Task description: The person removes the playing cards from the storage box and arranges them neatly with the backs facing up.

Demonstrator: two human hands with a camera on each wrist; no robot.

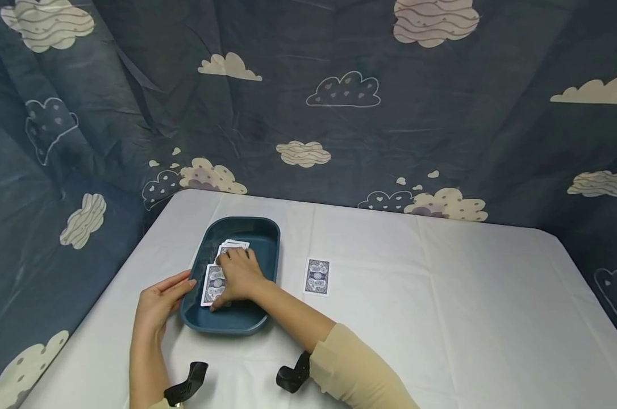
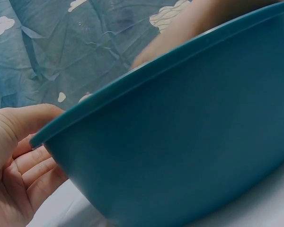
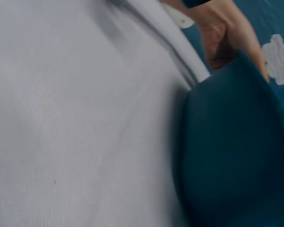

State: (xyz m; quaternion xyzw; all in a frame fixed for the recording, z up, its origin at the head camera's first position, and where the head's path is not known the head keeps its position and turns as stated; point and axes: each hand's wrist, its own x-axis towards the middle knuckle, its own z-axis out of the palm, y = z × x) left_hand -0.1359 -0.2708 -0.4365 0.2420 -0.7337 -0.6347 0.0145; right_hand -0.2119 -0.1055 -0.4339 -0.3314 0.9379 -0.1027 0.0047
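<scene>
A dark teal tray (image 1: 232,326) stands on the white-covered table. My left hand (image 1: 160,298) holds its left rim, thumb above and fingers against the outer wall; the left wrist view shows this hand (image 2: 14,156) at the tray's edge (image 2: 170,142). Inside the tray, my right hand (image 1: 242,278) grips blue-backed playing cards (image 1: 213,284), fingers at their far end and thumb at the near end. Its palm hides part of them. More playing cards (image 1: 235,243) lie fanned behind. In the right wrist view, the tray's wall (image 3: 232,142) fills the right side, and my right hand is out of sight.
A single playing card (image 1: 317,277) lies face down on the table, right of the tray. White cloth (image 1: 472,307) covers the table. A dark blue cloth with clouds (image 1: 267,119) hangs behind it and along the left side.
</scene>
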